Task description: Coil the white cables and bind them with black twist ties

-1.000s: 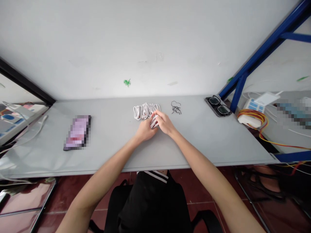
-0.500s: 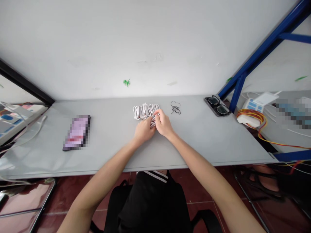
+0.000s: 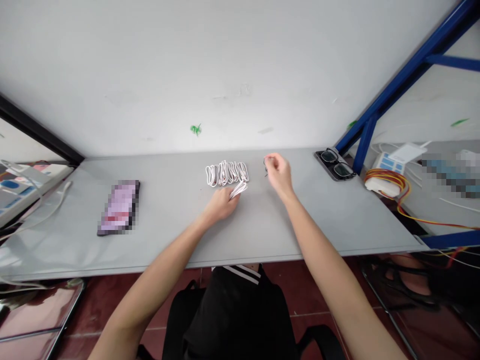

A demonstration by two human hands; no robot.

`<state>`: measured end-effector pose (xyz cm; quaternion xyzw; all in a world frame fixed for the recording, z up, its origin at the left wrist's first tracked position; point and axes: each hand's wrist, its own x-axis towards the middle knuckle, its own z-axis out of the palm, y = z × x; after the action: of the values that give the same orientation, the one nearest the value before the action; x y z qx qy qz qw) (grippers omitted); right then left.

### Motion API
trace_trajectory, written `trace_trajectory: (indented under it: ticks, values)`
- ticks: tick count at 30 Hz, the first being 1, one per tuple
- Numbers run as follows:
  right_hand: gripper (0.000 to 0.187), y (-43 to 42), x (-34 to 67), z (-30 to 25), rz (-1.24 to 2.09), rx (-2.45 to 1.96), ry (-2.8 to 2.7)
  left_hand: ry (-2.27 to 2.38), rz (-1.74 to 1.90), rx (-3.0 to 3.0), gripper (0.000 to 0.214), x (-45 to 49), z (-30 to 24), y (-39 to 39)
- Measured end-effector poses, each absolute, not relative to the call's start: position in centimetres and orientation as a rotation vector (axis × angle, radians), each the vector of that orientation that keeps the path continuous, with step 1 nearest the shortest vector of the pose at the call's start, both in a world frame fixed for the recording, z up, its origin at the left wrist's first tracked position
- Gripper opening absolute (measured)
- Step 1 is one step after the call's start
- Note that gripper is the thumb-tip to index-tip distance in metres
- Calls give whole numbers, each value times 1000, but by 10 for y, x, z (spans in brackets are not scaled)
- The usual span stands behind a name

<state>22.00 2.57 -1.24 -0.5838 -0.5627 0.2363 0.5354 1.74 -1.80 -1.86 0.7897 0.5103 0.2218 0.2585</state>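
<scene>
My left hand (image 3: 221, 202) is closed around a folded bundle of white cable (image 3: 239, 188), whose looped end sticks out past the thumb. Just beyond it, several coiled white cables (image 3: 227, 173) lie side by side in a row on the grey table. Farther right, my right hand (image 3: 278, 172) is over the small heap of thin black wire ties (image 3: 265, 169), fingertips pinched together on them. Most of the heap is hidden behind this hand, so how many ties it grips does not show.
A phone-like purple object (image 3: 119, 207), blurred out, lies at the left on the table (image 3: 168, 240). Glasses (image 3: 343, 169) rest on a dark case at the back right. Beyond the blue frame (image 3: 363, 142) are a power strip and a red-yellow cable coil (image 3: 388, 180).
My right hand has left the white cable bundle and moved right to the black ties. My left hand keeps hold of the bundle, almost in place.
</scene>
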Motion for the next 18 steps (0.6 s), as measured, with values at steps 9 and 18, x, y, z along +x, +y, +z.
trace_trajectory:
  ticks: [9, 18]
  values:
    - [36, 76, 284, -59, 216, -1844, -1336, 1378, 587, 2132, 27, 17, -22, -14]
    - [26, 77, 282, -53, 345, -1769, -1395, 1390, 548, 2064, 26, 16, -21, -15]
